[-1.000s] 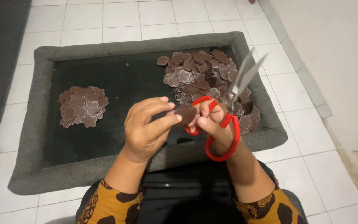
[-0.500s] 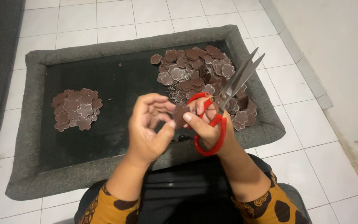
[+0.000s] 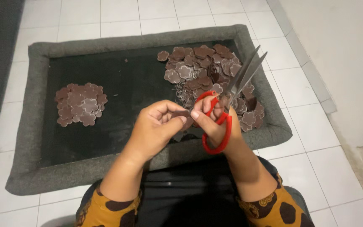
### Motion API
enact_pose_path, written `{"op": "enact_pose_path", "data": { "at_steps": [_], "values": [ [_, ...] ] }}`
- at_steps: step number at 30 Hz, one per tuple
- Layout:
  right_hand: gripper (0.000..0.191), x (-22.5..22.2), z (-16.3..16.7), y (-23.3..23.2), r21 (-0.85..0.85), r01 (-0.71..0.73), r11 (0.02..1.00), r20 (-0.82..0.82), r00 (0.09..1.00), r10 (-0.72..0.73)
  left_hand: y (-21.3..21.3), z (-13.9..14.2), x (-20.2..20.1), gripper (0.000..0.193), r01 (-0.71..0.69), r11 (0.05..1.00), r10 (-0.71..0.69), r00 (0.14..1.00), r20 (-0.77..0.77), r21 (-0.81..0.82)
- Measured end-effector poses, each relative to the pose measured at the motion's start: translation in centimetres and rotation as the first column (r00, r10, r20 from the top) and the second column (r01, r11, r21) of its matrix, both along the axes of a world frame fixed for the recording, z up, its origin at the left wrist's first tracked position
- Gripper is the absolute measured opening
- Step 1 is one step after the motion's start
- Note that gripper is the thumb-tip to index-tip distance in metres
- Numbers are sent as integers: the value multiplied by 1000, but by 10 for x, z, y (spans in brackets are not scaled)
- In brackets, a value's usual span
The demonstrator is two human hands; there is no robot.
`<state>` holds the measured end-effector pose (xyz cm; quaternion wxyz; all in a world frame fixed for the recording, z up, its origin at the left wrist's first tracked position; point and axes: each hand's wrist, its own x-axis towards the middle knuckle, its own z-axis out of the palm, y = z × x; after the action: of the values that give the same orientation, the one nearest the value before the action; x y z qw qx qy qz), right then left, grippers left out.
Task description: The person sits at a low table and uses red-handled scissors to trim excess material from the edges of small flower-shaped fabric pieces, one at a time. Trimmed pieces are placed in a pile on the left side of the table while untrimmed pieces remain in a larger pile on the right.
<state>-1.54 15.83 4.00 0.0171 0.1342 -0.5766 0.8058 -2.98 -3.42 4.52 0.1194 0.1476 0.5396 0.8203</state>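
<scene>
Small brown flower-shaped cutout (image 3: 184,114) pinched between fingertips of both hands, above near edge of grey-rimmed black mat (image 3: 118,174). Left hand (image 3: 156,126) curled, thumb and forefinger closed on piece. Right hand (image 3: 213,122) sharing the pinch while carrying red-handled scissors (image 3: 227,105) looped on fingers, blades slightly parted, pointing up and away over mat; probably parked so fingers stay free. Large cutout pile (image 3: 209,80) on mat's far right, smaller pile (image 3: 80,104) on mat's left. Wrists low, over lap.

Two flower-piece piles (image 3: 80,104), one pair of scissors (image 3: 227,105).
</scene>
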Motion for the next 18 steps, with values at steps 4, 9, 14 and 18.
{"op": "enact_pose_path", "data": {
  "at_steps": [4, 9, 14, 18],
  "values": [
    [21, 2, 4, 2, 43, -53, 998, 48, 998, 51, -7, 3, -2, 14, 17, 1000, -17, 1000, 8, -20],
    [22, 3, 6, -3, 15, -96, 995, 43, 995, 95, -6, 10, -1, 19, 89, 996, -89, 996, 12, -10],
    [17, 2, 6, -2, 56, -61, 997, 61, 996, 57, -6, 13, -1, 20, 96, 995, -96, 995, 25, 30],
    [19, -2, 5, 1, -24, -123, 992, 85, 989, 124, -6, 13, -2, 19, 98, 994, -99, 994, 38, 48]
  ]
}}
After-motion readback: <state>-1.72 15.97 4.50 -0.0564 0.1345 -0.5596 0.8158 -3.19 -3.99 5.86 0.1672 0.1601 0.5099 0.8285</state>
